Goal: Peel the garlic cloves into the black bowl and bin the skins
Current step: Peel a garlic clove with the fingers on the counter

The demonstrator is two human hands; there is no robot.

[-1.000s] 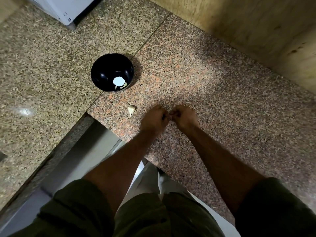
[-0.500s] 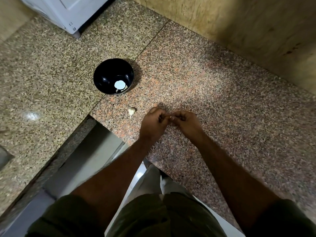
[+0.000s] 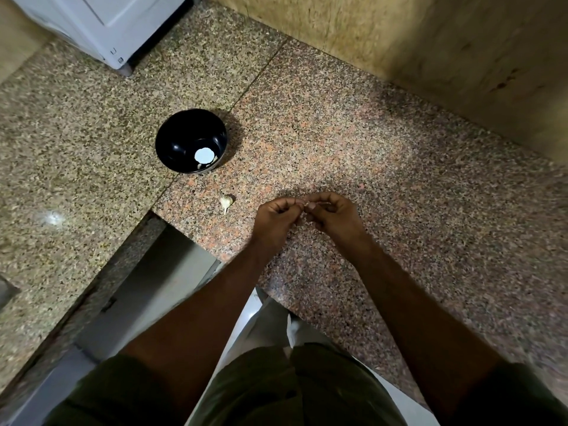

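right hand [image 3: 333, 213] shifted slightly rightward, pale clove [image 3: 305, 204] now showing

The black bowl [image 3: 190, 141] sits upright on the speckled granite tabletop [image 3: 353, 133], glossy inside, with a pale bit or two at the bottom, looks like peeled garlic. One unpeeled garlic clove [image 3: 226, 202] lies loose on the stone just in front of the bowl, whitish, papery, tail pointing toward the edge. Another clove [image 3: 305, 204] is mostly hidden, pinched between both hands' fingertips.

Only a garlic clove [image 3: 226, 202] lies between hands and black bowl [image 3: 181, 142].
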